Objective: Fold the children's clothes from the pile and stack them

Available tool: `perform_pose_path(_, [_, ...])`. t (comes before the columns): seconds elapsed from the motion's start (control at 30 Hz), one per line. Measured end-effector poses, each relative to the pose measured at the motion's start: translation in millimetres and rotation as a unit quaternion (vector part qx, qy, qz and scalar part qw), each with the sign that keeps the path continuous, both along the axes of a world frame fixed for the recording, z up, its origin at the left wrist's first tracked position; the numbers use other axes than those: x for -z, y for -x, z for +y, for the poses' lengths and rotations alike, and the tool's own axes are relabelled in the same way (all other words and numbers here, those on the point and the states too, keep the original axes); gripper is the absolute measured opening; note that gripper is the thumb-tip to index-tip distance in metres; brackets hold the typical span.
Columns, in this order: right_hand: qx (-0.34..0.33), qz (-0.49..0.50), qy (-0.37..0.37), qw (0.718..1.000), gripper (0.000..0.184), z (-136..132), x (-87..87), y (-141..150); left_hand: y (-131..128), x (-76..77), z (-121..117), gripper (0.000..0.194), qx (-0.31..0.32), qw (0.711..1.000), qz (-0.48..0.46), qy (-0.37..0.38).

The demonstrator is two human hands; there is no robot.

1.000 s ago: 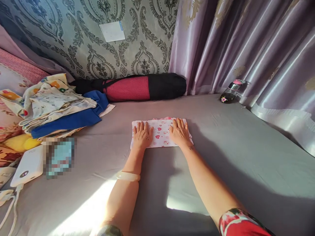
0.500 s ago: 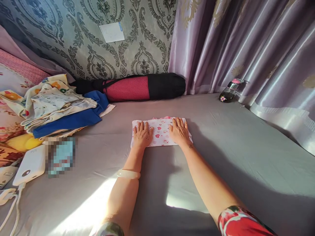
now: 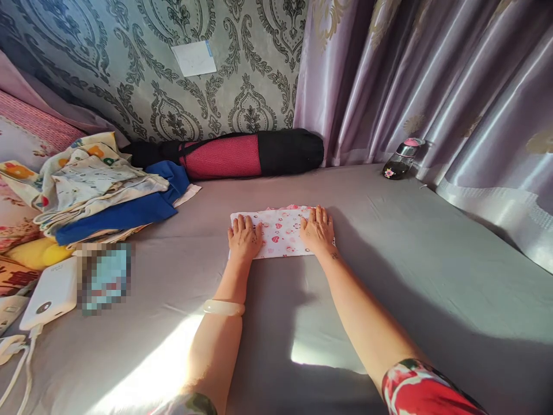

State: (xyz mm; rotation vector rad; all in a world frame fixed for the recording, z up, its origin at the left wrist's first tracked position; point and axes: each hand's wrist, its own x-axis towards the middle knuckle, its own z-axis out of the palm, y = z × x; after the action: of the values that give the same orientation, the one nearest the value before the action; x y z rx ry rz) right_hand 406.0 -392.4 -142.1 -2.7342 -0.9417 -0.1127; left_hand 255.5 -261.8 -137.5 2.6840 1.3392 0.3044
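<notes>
A folded white cloth [image 3: 279, 233] with a pink and red heart print lies flat on the grey bedsheet [image 3: 380, 248]. On its left end rests my left hand [image 3: 245, 237], palm down with the fingers stretched out. My right hand [image 3: 318, 230] lies the same way on the right end, fingers pointing to the far edge. Neither hand grips the cloth. A strip of pink fabric shows along the cloth's far edge. The ends of the cloth are partly covered by my hands.
A stack of folded clothes [image 3: 108, 190] lies at left, near a white power bank [image 3: 49, 294] with a cable. Along the wall rests a red and black rolled bag [image 3: 224, 155]. A dark bottle [image 3: 398, 161] stands by the purple curtain [image 3: 371, 86].
My left hand has slid slightly left on the cloth and my right hand slightly right, so more of the print shows between them. The cloth stays in place.
</notes>
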Motion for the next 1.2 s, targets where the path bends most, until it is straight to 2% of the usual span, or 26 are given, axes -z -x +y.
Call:
perform_pose_path(0.17, [-0.012, -0.027, -0.019, 0.999, 0.056, 2, -3.1, 2, -1, -2.8, -1, 0.055, 0.001, 0.999, -0.032, -0.036])
perform_pose_path(0.27, [-0.074, -0.047, -0.027, 0.996, 0.056, 4, -4.4, 6, -2, -5.0, -1, 0.053, 0.023, 0.997, -0.057, -0.056])
perform_pose_path(0.37, [-0.123, -0.038, -0.011, 0.992, 0.055, 6, -3.0, 9, -3, -4.2, -1, 0.05, 0.072, 0.995, -0.041, -0.046])
perform_pose_path(0.47, [-0.125, -0.025, 0.004, 0.992, 0.055, 7, -0.1, 10, -4, -1.6, -1, 0.046, 0.099, 0.994, -0.017, -0.037])
perform_pose_path(0.57, [-0.121, -0.028, 0.004, 0.992, 0.055, 7, 1.7, 8, -5, -1.7, -1, 0.044, 0.098, 0.994, -0.027, -0.029])
perform_pose_path(0.73, [-0.123, -0.017, 0.021, 0.992, 0.055, 8, -3.1, 8, -2, -10.4, 6, 0.04, 0.066, 0.991, -0.11, 0.024])
perform_pose_path(0.83, [-0.11, -0.004, 0.035, 0.993, 0.054, 15, -10.3, 13, 3, -14.3, 15, 0.041, 0.015, 0.983, -0.173, 0.066])
perform_pose_path(0.93, [-0.131, -0.011, 0.025, 0.991, 0.056, 25, -15.1, 21, 8, -15.2, 24, 0.041, -0.042, 0.965, -0.239, 0.099])
perform_pose_path(1.03, [-0.168, -0.007, 0.027, 0.985, 0.058, 33, -12.6, 28, 13, -15.1, 33, 0.041, -0.08, 0.945, -0.284, 0.138])
perform_pose_path(1.2, [-0.172, -0.005, 0.035, 0.985, 0.059, 36, -0.7, 28, 19, -10.8, 44, 0.041, -0.121, 0.907, -0.36, 0.183])
